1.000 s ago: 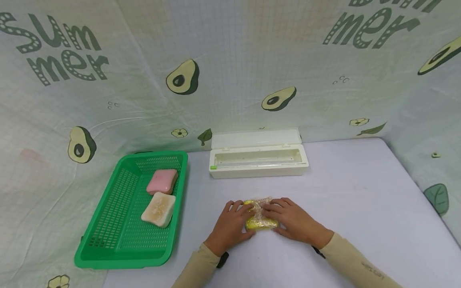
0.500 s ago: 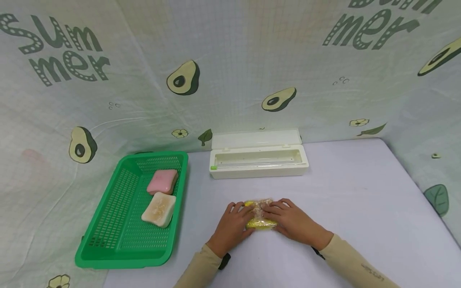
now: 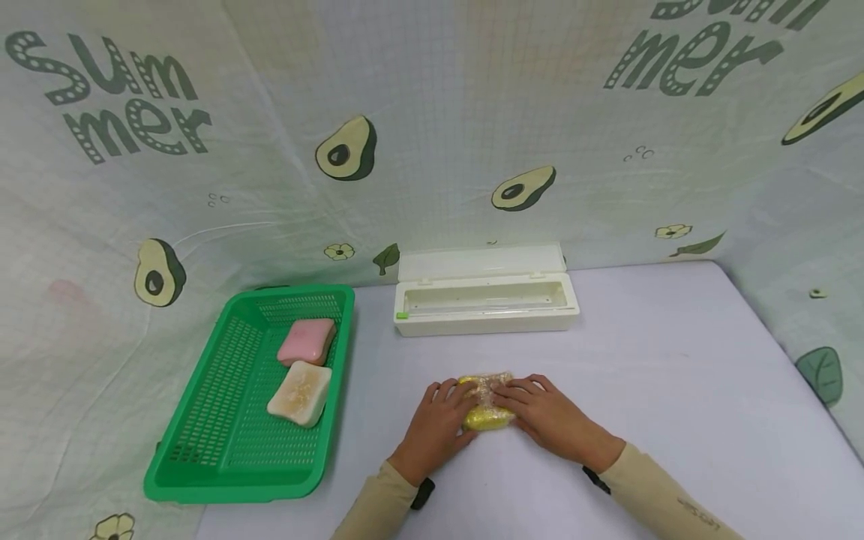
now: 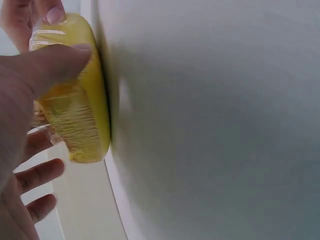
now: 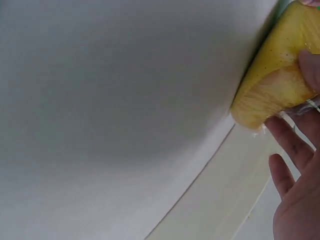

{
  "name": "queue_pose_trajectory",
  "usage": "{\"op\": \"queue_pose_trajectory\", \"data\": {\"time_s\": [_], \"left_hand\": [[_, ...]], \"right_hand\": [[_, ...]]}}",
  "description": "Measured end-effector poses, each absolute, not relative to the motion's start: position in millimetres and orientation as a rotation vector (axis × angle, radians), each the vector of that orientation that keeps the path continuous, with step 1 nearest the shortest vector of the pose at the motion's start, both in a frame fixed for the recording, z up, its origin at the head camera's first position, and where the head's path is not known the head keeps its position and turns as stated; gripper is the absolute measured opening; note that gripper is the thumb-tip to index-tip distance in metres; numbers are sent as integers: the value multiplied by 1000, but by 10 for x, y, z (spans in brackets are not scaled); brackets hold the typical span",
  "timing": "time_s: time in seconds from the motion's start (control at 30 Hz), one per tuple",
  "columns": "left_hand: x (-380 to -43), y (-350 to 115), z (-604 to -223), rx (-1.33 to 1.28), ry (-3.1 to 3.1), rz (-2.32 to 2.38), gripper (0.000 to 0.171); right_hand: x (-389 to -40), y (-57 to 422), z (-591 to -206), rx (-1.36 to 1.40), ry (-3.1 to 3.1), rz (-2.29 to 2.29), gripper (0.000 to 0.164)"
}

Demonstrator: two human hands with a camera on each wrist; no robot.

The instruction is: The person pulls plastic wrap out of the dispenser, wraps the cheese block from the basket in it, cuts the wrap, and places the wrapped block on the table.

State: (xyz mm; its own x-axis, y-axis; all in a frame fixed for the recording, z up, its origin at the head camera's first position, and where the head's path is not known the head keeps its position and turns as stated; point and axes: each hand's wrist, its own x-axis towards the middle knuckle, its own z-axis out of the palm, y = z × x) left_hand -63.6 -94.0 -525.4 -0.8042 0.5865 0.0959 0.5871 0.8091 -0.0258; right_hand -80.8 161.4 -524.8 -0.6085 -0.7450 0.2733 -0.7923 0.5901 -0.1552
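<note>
Between both hands a yellow bar of soap (image 3: 487,418), wrapped in crinkled clear cling film (image 3: 498,379), lies on the table. My left hand (image 3: 433,421) grips its left side, fingers over the top. In the left wrist view the left thumb (image 4: 67,59) presses the bar's near side. From the right, my right hand (image 3: 550,421) holds the other end, its fingertips on the bunched film at the middle. The right wrist view has the right thumb (image 5: 311,70) against the wrapped soap (image 5: 270,82), with some fingers spread behind it. The fingers hide part of the film's top.
A white cling film dispenser (image 3: 486,324) stands behind the hands, lid raised against the patterned cloth backdrop. At left is a green plastic basket (image 3: 332,420) with a pink bar (image 3: 307,341) and a cream bar (image 3: 300,394) of soap in it.
The film at the soap's near right corner has drawn in slightly to the left, and more smooth yellow shows at the front. Both hands have barely shifted, still on the soap.
</note>
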Motion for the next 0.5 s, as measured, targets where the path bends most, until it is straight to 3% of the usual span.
{"op": "queue_pose_trajectory", "data": {"time_s": [0.3,0.5], "left_hand": [[-667,-905,-5116,-829,-2957,-563,43],[-704,-832,-5060,-671,-2988,-1012,36]], "right_hand": [[-753,1671,-5084,960,-2823,936,27],[-759,1647,-5051,618,-2894,1223,23]]}}
